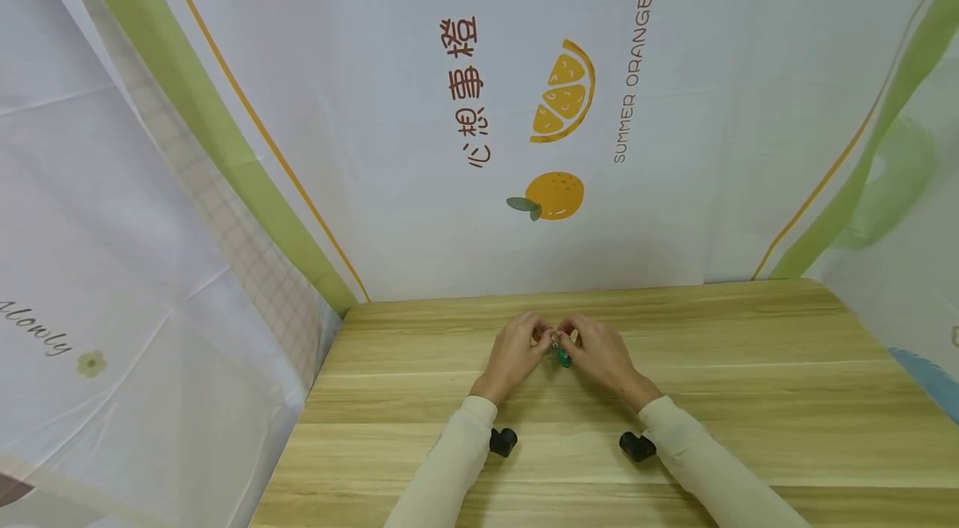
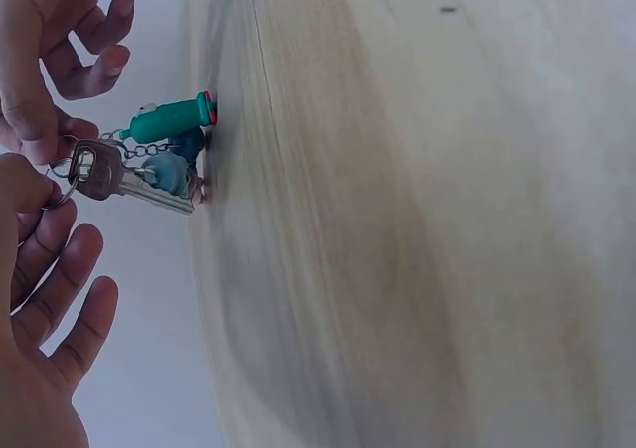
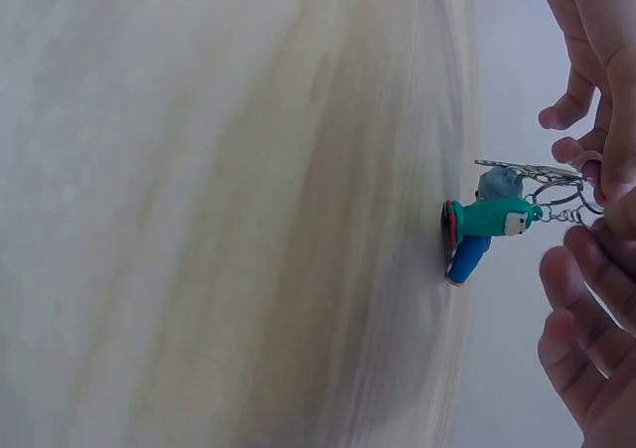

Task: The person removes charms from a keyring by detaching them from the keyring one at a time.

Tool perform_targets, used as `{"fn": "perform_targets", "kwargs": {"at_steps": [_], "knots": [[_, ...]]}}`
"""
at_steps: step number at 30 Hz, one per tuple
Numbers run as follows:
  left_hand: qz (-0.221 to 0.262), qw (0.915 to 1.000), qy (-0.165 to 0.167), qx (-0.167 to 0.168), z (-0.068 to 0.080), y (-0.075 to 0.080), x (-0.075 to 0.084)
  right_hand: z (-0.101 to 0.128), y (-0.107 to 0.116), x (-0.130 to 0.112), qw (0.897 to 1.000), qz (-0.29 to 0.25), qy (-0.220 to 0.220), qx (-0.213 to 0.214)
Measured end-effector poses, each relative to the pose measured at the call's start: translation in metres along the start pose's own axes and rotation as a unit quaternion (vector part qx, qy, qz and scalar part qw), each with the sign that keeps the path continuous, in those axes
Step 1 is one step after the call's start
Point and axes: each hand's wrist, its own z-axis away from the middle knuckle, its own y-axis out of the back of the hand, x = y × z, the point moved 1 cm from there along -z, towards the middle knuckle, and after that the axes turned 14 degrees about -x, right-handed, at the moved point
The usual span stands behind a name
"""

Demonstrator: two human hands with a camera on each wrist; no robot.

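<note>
On the left hangs a white cloth with a green stripe and a small flower print. Beside it begins the wooden table, pale with a streaked grain, running to the right edge of the scene.

The left hand lies near the middle of the table, toward the far side. Its thumb and forefinger pinch the key ring, while the other fingers are spread and relaxed, holding nothing. Under that wrist sits a small black camera mount.

Between the two hands hangs the bunch of keys: a silver key, a short chain, a green charm shaped like a little figure, and a blue charm next to it. The charms' lower ends touch the table top; the ring itself is held up off the wood.

The right hand meets the left one, fingertips touching the same ring. Its thumb and forefinger pinch the ring too, and its remaining fingers are loosely spread. A second black mount sits under the right wrist.

Behind the table, the far cloth shows printed oranges and the words SUMMER ORANGES.
</note>
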Motion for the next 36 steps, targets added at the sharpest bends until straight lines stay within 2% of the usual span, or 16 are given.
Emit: {"fn": "perform_targets", "kwargs": {"at_steps": [12,19,26,36], "knots": [[0.003,1.0000,-0.005,0.003,0.0000,-0.0009,0.0026,-0.0011,-0.0019,0.0004,1.000,-0.007,-0.004,0.000],[-0.010,0.9997,-0.021,0.013,-0.0006,-0.0008,0.0044,-0.0013,-0.0015,-0.0003,1.000,-0.009,-0.015,-0.007],[-0.026,0.9990,-0.023,0.026,-0.0014,-0.0022,0.0049,0.0003,0.0012,-0.0002,0.999,-0.033,-0.034,-0.019],[-0.023,0.9990,-0.030,0.024,-0.0014,-0.0019,0.0042,0.0019,0.0055,0.0011,0.997,-0.050,-0.045,-0.028]]}}
